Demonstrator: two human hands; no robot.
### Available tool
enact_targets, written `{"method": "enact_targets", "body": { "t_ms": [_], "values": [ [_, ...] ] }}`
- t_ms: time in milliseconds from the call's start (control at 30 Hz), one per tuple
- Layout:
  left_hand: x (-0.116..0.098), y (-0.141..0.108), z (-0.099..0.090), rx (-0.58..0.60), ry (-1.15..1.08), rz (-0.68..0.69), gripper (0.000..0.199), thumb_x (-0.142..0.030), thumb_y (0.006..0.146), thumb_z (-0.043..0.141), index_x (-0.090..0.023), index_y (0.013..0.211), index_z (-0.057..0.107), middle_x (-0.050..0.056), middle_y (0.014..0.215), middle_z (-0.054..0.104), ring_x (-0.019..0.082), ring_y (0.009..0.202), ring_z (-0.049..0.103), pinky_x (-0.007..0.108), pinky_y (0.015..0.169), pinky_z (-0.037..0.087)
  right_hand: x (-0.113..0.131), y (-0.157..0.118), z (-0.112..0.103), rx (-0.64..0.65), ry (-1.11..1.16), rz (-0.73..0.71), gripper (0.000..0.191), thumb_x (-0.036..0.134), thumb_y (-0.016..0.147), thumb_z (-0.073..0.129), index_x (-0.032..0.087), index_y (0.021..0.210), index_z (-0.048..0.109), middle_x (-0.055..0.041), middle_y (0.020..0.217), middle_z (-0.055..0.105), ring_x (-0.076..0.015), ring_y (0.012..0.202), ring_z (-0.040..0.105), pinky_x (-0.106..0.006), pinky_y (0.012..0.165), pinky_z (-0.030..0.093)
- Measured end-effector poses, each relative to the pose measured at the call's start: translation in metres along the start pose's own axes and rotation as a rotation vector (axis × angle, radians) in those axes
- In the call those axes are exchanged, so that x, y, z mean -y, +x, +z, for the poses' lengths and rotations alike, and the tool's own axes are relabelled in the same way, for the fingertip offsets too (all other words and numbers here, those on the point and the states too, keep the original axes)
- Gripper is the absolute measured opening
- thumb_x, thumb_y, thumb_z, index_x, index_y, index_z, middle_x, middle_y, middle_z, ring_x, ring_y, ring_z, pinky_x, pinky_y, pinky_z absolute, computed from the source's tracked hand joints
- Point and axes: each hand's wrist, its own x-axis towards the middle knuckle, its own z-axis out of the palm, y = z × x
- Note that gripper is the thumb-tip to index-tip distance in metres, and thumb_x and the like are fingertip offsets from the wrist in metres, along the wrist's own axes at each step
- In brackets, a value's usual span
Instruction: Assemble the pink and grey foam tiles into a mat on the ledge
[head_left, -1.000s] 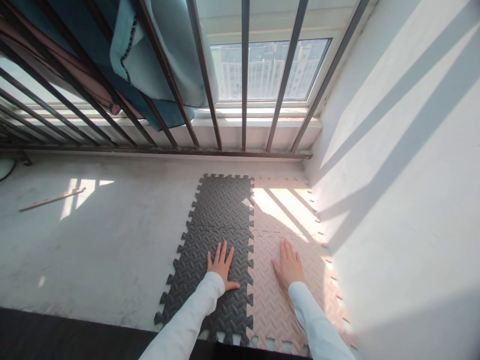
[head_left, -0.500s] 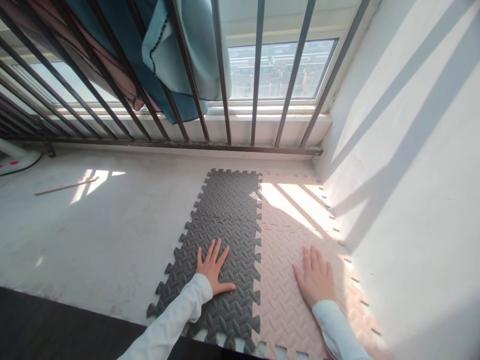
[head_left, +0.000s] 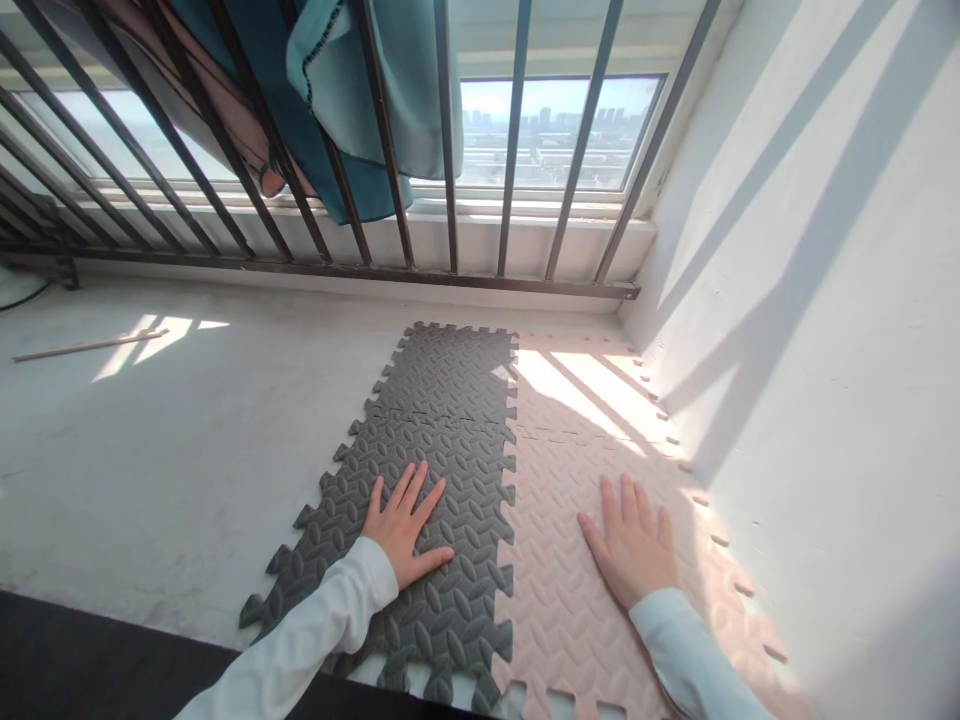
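My left hand (head_left: 403, 527) lies flat with its fingers spread on a dark grey interlocking foam mat (head_left: 457, 480). Palm down, my right hand (head_left: 634, 540) rests on the pale pink foam mat (head_left: 555, 540), its thumb apart from the fingers. Both mats have a raised leaf-like pattern and jigsaw-toothed edges. They lie side by side, joined along a toothed seam between my hands. A cross seam shows farther off in each colour. Neither hand holds anything.
A dark metal railing (head_left: 450, 280) runs along the far side, with teal cloth (head_left: 375, 130) hanging behind its bars and windows beyond. The white wall (head_left: 825, 400) borders the pink mat on the right. A thin stick (head_left: 90, 345) lies on the pale floor (head_left: 165, 470) at left.
The camera view has shifted a little, showing more of the skyline through the window. Both hands stay flat on the mats, with little or no visible movement across them.
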Motion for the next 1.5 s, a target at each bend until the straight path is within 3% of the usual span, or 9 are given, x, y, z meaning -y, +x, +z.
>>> {"method": "enact_targets", "body": {
  "t_ms": [333,567,700,800,1033,1133,1233,1367,1500],
  "values": [
    [-0.005,-0.004,-0.005,-0.028,0.117,0.018,0.075,-0.069,0.069,0.030,-0.030,0.132,0.017,0.009,0.141,0.015,0.029,0.126,0.015,0.055,0.097,0.000,-0.004,-0.002,-0.002,-0.016,0.074,-0.037,0.063,0.055,0.078,0.023,0.018,0.130,0.027,-0.0123,0.138,0.021,-0.0264,0.126,0.013,-0.049,0.099,0.011],
    [-0.009,-0.001,-0.008,0.028,0.111,-0.026,0.074,-0.069,0.069,0.027,-0.030,0.131,0.018,0.009,0.141,0.013,0.028,0.127,0.013,0.057,0.096,0.002,-0.010,-0.001,-0.004,-0.031,0.180,-0.063,0.055,0.045,0.081,0.028,0.013,0.125,0.034,-0.0134,0.134,0.029,-0.0252,0.124,0.022,-0.047,0.098,0.019],
    [-0.012,-0.001,-0.011,0.091,0.093,-0.050,0.074,-0.068,0.070,0.026,-0.029,0.132,0.017,0.008,0.141,0.011,0.028,0.128,0.010,0.057,0.097,0.002,-0.010,-0.018,-0.008,-0.138,0.197,-0.180,0.050,0.042,0.080,0.032,0.012,0.118,0.044,-0.0151,0.128,0.039,-0.0252,0.117,0.034,-0.040,0.094,0.028],
    [-0.014,-0.008,-0.018,0.151,0.078,-0.070,0.074,-0.067,0.071,0.027,-0.028,0.132,0.015,0.007,0.142,0.008,0.027,0.128,0.008,0.056,0.097,0.003,-0.003,-0.041,-0.015,-0.123,0.165,-0.201,0.048,0.042,0.080,0.034,0.012,0.115,0.047,-0.0153,0.124,0.043,-0.0254,0.112,0.038,-0.037,0.093,0.030],
    [-0.013,-0.043,-0.027,0.263,0.028,-0.117,0.078,-0.071,0.066,0.029,-0.032,0.132,0.014,0.003,0.142,0.003,0.028,0.128,0.002,0.057,0.097,0.004,0.024,-0.088,-0.023,0.111,0.113,-0.119,0.054,0.048,0.080,0.032,0.023,0.128,0.031,-0.0078,0.138,0.023,-0.0252,0.125,0.018,-0.047,0.099,0.015],
    [-0.016,-0.055,-0.025,0.233,0.034,-0.163,0.076,-0.071,0.068,0.026,-0.032,0.132,0.014,0.003,0.142,0.002,0.027,0.128,0.000,0.058,0.097,0.002,0.030,-0.092,-0.026,0.148,0.107,-0.078,0.058,0.050,0.080,0.029,0.024,0.131,0.023,-0.0050,0.141,0.014,-0.0230,0.127,0.011,-0.046,0.100,0.009],
    [-0.018,-0.060,-0.026,0.233,0.025,-0.184,0.078,-0.072,0.066,0.025,-0.031,0.132,0.014,0.002,0.142,0.001,0.027,0.128,-0.001,0.058,0.097,0.001,0.032,-0.088,-0.035,0.206,0.128,-0.049,0.059,0.050,0.078,0.031,0.023,0.130,0.025,-0.0060,0.140,0.017,-0.0232,0.127,0.013,-0.047,0.099,0.011],
    [-0.020,-0.060,-0.028,0.284,-0.015,-0.203,0.087,-0.076,0.059,0.030,-0.033,0.132,0.013,0.002,0.142,0.000,0.029,0.128,-0.001,0.059,0.096,0.002,0.046,-0.089,-0.043,0.210,0.180,-0.086,0.063,0.051,0.075,0.035,0.022,0.130,0.024,-0.0079,0.139,0.021,-0.0230,0.125,0.017,-0.045,0.098,0.015],
    [-0.025,-0.059,-0.030,0.280,-0.016,-0.254,0.092,-0.079,0.054,0.032,-0.033,0.132,0.012,0.002,0.142,-0.002,0.031,0.128,-0.004,0.063,0.093,-0.001,0.069,-0.097,-0.035,0.188,0.190,-0.071,0.069,0.061,0.071,0.035,0.031,0.131,0.020,-0.0064,0.141,0.013,-0.0264,0.127,0.007,-0.054,0.096,0.006]
  ]
}}
